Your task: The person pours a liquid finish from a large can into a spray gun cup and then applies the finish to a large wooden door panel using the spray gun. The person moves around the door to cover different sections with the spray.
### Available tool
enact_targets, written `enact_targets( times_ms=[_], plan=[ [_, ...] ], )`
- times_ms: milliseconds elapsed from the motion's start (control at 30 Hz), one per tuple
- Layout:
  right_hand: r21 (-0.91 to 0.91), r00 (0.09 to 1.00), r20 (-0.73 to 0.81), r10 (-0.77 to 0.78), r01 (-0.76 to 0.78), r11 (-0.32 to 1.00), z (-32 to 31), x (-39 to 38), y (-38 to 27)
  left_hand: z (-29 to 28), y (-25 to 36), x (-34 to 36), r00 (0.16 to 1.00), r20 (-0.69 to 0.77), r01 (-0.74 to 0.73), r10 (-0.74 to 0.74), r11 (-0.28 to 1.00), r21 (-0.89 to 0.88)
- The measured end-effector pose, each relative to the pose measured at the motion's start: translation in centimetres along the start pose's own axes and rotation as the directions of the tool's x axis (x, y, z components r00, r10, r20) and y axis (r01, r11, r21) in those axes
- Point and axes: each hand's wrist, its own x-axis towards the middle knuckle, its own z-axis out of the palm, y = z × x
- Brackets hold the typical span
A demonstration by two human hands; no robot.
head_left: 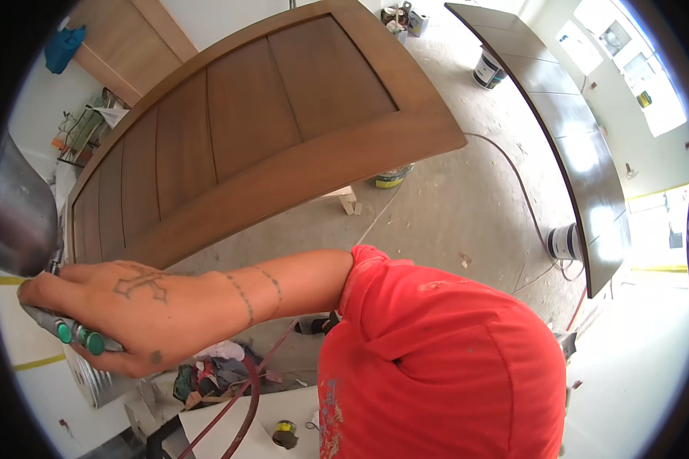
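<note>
My right hand point(119, 314) reaches across to the far left, its fingers closed on a spray gun point(61, 325) with green knobs and a dark metal cup point(23, 206) on top. The forearm comes out of a paint-flecked red sleeve. Just beyond the gun lies a large brown panelled wooden door point(245, 115), raised off the floor horizontally. A dark red hose point(249, 398) hangs below my wrist. My left hand is not visible.
A dark glossy board point(551, 107) rests on pails point(563, 243) at the right. More cans point(415, 23) stand at the back, and a pale door point(138, 38) leans behind. Rags point(218, 375) and a small can point(285, 434) sit low in view. Hoses point(517, 172) cross the concrete floor.
</note>
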Motion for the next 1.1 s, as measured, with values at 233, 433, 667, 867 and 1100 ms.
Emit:
enact_targets(
  times_ms=[233,433,667,867,1100],
  plan=[
    [-0.107,0.979,-0.182,-0.086,0.068,0.992,13.8,6.1,10.7,14.1,-0.4,11.2,0.829,0.418,0.553,-0.373,0.662,-0.506],
    [-0.07,0.954,-0.136,0.269,-0.28,0.958,24.7,11.3,21.2,32.6,0.6,11.5,0.967,0.247,0.183,0.06,0.512,-0.839],
    [-0.132,0.854,-0.12,0.507,-0.52,0.844,27.7,16.8,36.8,39.2,6.3,9.4,0.554,0.753,0.803,-0.355,0.468,-0.37],
    [-0.162,0.856,-0.136,0.498,-0.515,0.842,33.4,23.2,53.8,50.3,-1.0,0.8,0.607,0.72,0.742,-0.337,0.565,-0.362],
    [-0.55,0.843,-0.159,0.514,-0.509,0.662,39.1,30.5,73.0,53.7,7.5,5.2,0.203,0.977,0.648,-0.066,0.757,-0.083]
  ],
)
